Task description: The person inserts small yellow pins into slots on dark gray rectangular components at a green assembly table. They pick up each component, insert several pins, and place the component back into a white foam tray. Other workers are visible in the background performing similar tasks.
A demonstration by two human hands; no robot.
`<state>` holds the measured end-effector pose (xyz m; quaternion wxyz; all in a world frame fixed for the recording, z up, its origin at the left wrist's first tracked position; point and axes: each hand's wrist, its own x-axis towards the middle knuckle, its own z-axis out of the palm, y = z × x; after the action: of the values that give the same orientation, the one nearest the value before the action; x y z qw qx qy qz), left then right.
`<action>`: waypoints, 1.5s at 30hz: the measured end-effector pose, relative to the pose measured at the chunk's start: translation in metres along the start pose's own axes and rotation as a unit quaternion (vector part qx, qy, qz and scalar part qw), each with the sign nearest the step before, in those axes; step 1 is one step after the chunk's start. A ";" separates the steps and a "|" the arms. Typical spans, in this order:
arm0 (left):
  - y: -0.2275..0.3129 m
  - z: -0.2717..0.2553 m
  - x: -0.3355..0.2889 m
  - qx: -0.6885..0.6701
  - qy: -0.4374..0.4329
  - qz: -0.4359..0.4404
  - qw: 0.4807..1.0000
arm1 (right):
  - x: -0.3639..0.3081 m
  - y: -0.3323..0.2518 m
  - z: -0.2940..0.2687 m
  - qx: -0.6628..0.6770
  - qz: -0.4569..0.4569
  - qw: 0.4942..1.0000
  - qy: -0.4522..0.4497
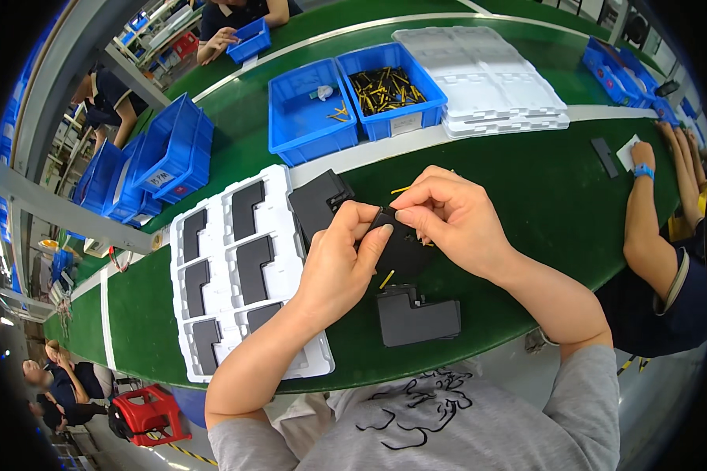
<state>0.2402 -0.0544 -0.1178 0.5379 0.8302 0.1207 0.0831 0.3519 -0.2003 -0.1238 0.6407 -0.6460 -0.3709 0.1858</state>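
Between my hands a flat black plastic part (404, 250) is held just above the green table. My left hand (330, 259) is closed, its thumb and fingers gripping the part's upper left corner. At the part's top edge my right hand (456, 224) pinches with thumb and forefinger; whatever small thing sits in that pinch is hidden. A thin yellow strip (386, 279) shows just below the left fingertips, and another yellow strip (401, 190) sticks out beside the right fingers. Closer to me lies a stack of L-shaped black parts (420, 320). More black parts (319, 200) lie behind my left hand.
At left, a white moulded tray (217, 271) holds several black L-shaped parts. Beyond are a blue bin (314, 149) with a few yellow strips and a blue bin (375, 127) full of black-and-yellow strips. White trays (487, 78) are stacked behind. A co-worker's arm (644, 212) rests at right.
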 end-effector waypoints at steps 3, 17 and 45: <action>-0.003 -0.001 0.002 0.027 -0.016 0.004 1.000 | 0.001 0.001 0.000 -0.014 -0.006 1.000 0.004; -0.008 0.000 0.000 -0.001 -0.016 0.015 1.000 | 0.007 0.003 -0.004 0.034 0.105 0.993 -0.047; -0.006 0.000 0.001 -0.039 0.042 0.054 0.997 | 0.004 0.012 0.002 0.069 0.081 0.994 -0.039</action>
<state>0.2402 -0.0515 -0.1232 0.5586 0.8100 0.0947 0.1514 0.3560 -0.1948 -0.1345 0.6519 -0.6203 -0.3285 0.2870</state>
